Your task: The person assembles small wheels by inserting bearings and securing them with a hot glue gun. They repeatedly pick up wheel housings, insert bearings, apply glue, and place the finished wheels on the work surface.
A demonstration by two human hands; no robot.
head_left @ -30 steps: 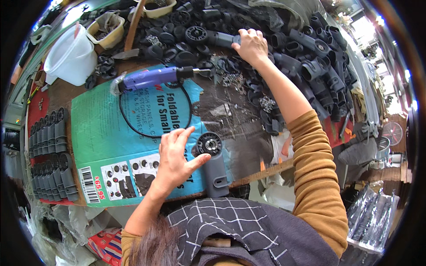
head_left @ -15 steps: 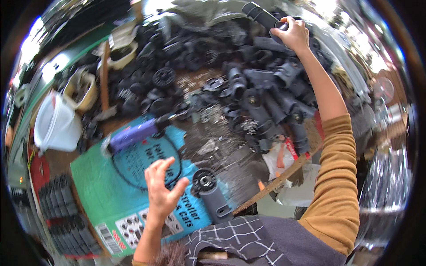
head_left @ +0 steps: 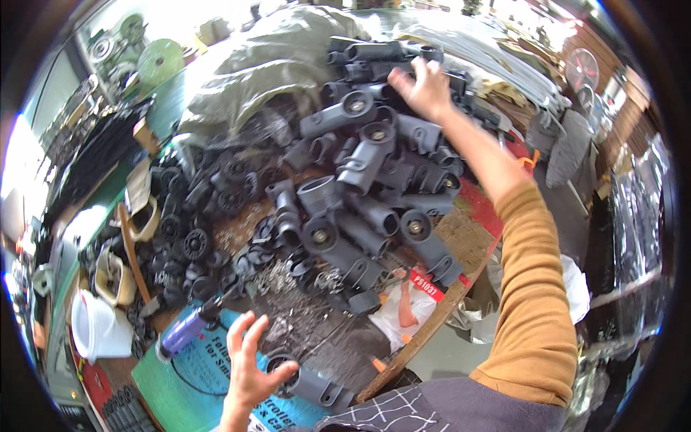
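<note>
My right hand (head_left: 426, 92) is over the far part of a heap of dark grey plastic tube-shaped housings (head_left: 360, 162), fingers apart, with nothing visible in it. Some of these housings have a round end with a metal centre. Near the front, my left hand (head_left: 248, 374) hovers open and holds nothing. Just right of it, a single grey housing (head_left: 320, 389) with a round black end lies on a blue-green printed cardboard sheet (head_left: 205, 360). A purple electric screwdriver (head_left: 183, 335) lies on the sheet's far side, its cord trailing across the print.
Black wheels (head_left: 196, 245) and small parts fill the left. A hammer (head_left: 137, 266) leans by cream tubs (head_left: 114, 277) and a white bucket (head_left: 97, 327). Loose metal bits (head_left: 288, 277) lie mid-table. The wooden table edge (head_left: 414, 345) runs along the right; crumpled plastic sheeting (head_left: 252, 79) lies behind.
The view has shifted toward the far side of the table. My right hand held a dark tube-shaped piece up before; now it is open over the heap. My left hand stays open.
</note>
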